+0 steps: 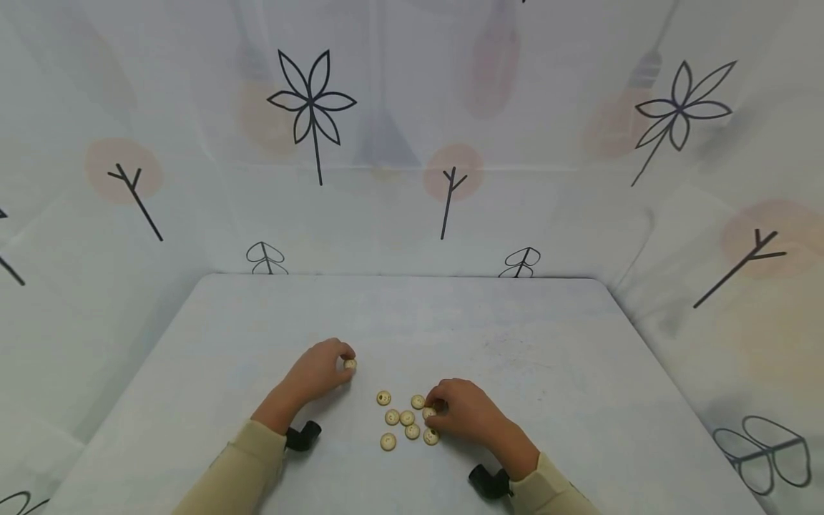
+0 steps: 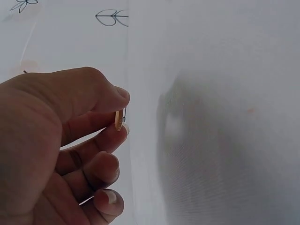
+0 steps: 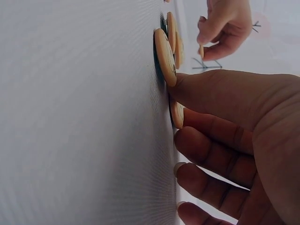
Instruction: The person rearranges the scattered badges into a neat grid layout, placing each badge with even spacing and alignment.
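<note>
Several round wooden buttons [image 1: 407, 418] lie in a loose cluster on the white table [image 1: 547, 343] near its front. My left hand [image 1: 346, 360] is lifted just left of the cluster. It pinches one button [image 2: 118, 120] edge-on between thumb and index finger, and the other fingers are curled beneath. My right hand [image 1: 434, 409] rests on the right side of the cluster. Its thumb and index finger close on a button [image 3: 176, 115] that lies on the table, next to another button [image 3: 164, 54]. The left hand [image 3: 224, 26] shows far off in the right wrist view.
A pale cloth with drawn trees and flowers [image 1: 312, 100] walls in the table on three sides. Black wrist mounts [image 1: 302, 435] sit on both beige sleeves. The table's far half and both sides hold nothing but bare surface.
</note>
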